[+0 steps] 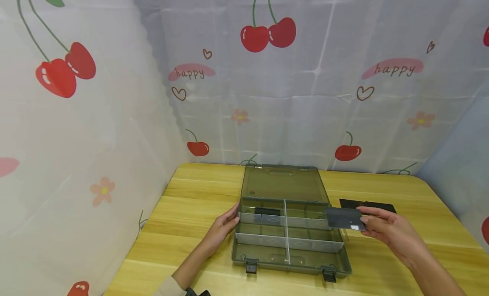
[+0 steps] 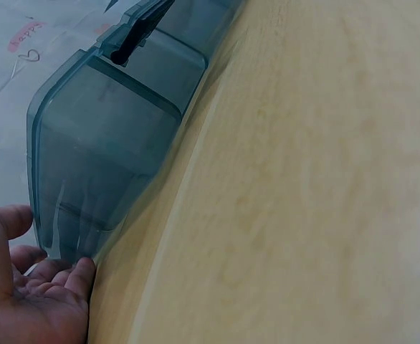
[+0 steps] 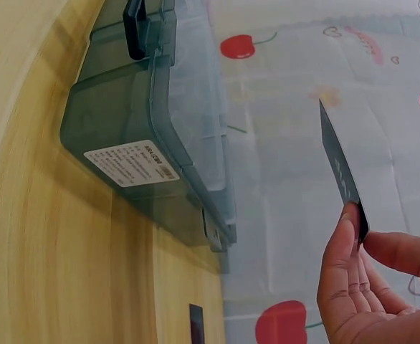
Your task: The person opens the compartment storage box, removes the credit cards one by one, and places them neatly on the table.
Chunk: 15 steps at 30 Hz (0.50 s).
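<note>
Head view. Flat dark card (image 1: 345,218) in right hand (image 1: 393,232), pinched at its right end between thumb and fingers. Long axis roughly left to right; free end pointing left, overlapping in sight the right edge of the compartment box (image 1: 290,267). Clearance above rim: cannot tell from this angle. Box just left of card, between both hands, with lid (image 1: 284,183) laid back on the far side. Nearer hand to card: right, by direct grip. Left hand (image 1: 221,228) on the opposite side, fingers relaxed against the left wall. Dark piece (image 1: 267,211) in far left compartment. Black flat pieces (image 1: 368,204) on table (image 1: 202,187), just beyond right hand.

Left wrist view. Thumb and loosely bent fingers touching left end of box; no firm grip evident. Card out of sight.

Right wrist view. Card raised off table, apart from box, almost edge-on; only one end between thumb and fingers, remainder projecting free. White label (image 3: 132,163) on right wall of box, facing right hand.
</note>
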Tool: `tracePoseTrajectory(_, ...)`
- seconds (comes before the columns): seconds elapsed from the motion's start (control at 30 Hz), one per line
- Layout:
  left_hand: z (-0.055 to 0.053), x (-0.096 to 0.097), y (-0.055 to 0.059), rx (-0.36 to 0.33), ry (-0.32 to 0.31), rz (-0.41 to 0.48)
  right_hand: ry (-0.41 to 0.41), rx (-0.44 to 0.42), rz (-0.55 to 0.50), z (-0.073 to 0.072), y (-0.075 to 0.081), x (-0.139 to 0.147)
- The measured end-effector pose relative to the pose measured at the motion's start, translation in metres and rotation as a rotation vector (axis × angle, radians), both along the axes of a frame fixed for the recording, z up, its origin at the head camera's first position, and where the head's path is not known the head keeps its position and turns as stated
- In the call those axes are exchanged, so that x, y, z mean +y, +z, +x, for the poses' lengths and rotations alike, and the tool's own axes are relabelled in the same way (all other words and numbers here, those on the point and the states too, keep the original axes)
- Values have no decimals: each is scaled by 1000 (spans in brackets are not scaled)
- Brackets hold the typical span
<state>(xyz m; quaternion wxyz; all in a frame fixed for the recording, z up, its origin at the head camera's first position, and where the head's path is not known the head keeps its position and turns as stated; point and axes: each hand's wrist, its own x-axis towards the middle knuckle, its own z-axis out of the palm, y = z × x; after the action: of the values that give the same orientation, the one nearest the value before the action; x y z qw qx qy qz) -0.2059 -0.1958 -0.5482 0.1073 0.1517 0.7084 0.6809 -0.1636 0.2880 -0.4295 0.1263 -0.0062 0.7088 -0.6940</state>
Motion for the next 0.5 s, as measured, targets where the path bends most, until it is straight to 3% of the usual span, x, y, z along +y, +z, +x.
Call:
tracePoseTrajectory(0.33,-1,-1,1,6,3,-2,-112,72,-42,2,-14,11)
tracePoseTrajectory(0.5,-2,0,-3,2,7,0,-147,63,-63,2,-22,20)
